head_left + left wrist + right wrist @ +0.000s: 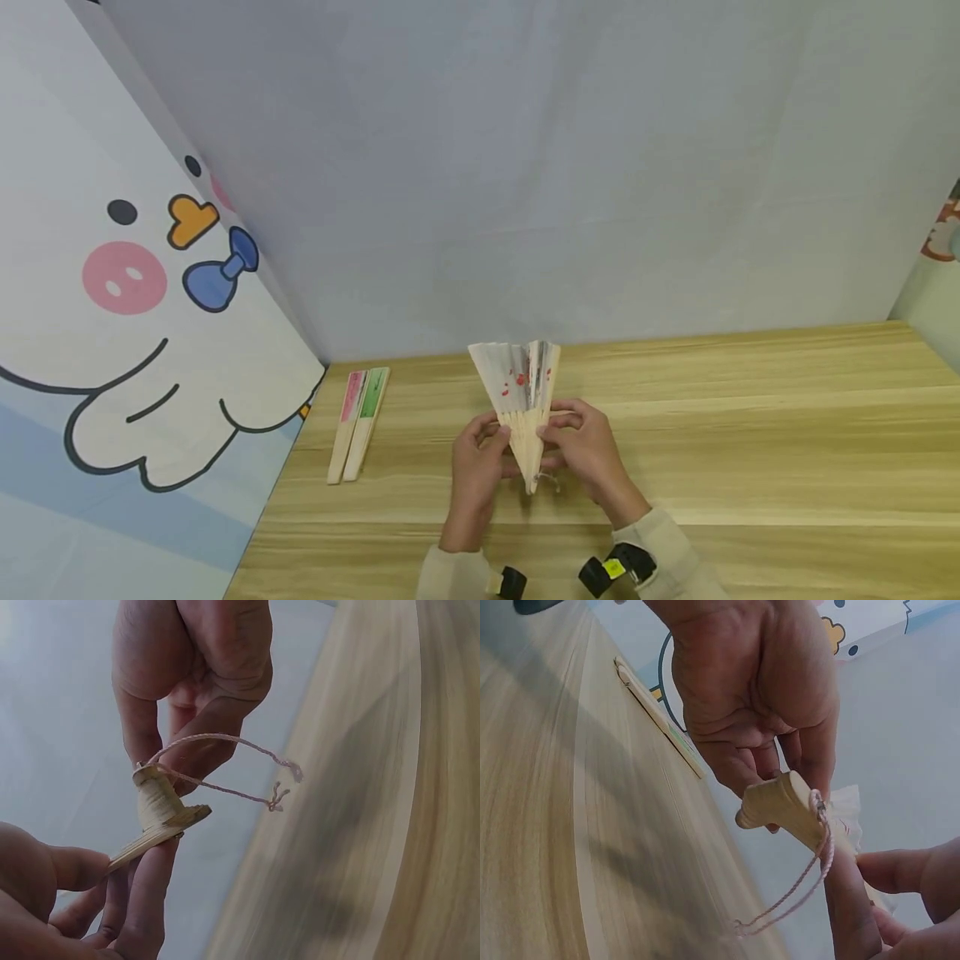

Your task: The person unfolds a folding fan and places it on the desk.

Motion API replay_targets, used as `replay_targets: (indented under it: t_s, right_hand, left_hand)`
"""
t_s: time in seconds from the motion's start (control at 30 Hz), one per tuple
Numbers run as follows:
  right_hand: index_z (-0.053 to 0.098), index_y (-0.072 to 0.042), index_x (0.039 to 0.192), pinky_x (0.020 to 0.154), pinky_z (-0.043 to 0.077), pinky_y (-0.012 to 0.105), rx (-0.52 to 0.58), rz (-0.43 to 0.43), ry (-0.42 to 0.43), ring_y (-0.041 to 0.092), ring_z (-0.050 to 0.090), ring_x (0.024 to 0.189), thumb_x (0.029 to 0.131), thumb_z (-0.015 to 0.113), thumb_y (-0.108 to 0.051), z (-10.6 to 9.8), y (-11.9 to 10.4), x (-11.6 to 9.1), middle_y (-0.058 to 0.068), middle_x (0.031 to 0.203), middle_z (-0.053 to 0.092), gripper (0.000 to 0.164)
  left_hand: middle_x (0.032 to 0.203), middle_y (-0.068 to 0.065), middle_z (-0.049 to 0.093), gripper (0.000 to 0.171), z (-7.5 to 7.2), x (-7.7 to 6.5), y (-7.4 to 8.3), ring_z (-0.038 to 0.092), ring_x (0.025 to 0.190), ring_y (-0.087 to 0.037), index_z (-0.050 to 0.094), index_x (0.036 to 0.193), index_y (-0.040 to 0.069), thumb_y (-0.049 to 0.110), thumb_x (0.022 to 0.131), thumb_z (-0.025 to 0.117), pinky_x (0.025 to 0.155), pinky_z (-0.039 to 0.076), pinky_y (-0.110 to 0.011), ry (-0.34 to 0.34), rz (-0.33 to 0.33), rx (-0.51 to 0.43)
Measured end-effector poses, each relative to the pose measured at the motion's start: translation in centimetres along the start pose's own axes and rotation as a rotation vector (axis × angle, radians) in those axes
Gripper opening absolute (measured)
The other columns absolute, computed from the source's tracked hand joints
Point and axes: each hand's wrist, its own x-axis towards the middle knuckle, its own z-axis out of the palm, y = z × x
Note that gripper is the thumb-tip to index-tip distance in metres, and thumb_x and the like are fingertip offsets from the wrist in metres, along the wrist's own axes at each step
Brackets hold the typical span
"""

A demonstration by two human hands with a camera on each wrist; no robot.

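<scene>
A folding fan (517,375), pale with red blossoms and dark marks, is partly spread and points away from me, held up over the table. My left hand (477,457) pinches its left edge between thumb and fingers, and my right hand (588,446) pinches the right edge the same way. The bare wooden ribs (528,450) narrow to the pivot between my palms. From the pivot hangs a loop of thin pink cord (225,737), also in view as a twisted cord (802,877) in the right wrist view.
Two folded fans, one with a pink panel (352,396) and one with green (372,396), lie side by side at the table's left. The wooden table (712,433) meets a grey backdrop (562,167) behind. A cartoon-printed panel (150,400) stands at the left.
</scene>
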Motion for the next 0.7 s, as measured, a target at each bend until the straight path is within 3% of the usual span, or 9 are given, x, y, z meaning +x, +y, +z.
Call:
replay_targets:
  t_s: [0.7]
  right_hand:
    - [0.052, 0.009, 0.131, 0.057, 0.063, 0.025, 0.084, -0.006, 0.075, 0.012, 0.068, 0.072, 0.099, 0.062, 0.009, -0.51, -0.77, -0.46, 0.016, 0.102, 0.069, 0.034]
  left_hand:
    - [0.111, -0.015, 0.063, 0.029, 1.01, -0.51, 0.39, 0.066, 0.079, -0.015, 0.056, 0.132, -0.009, -0.002, 0.105, 0.052, 0.055, 0.061, -0.022, 0.094, -0.022, -0.16]
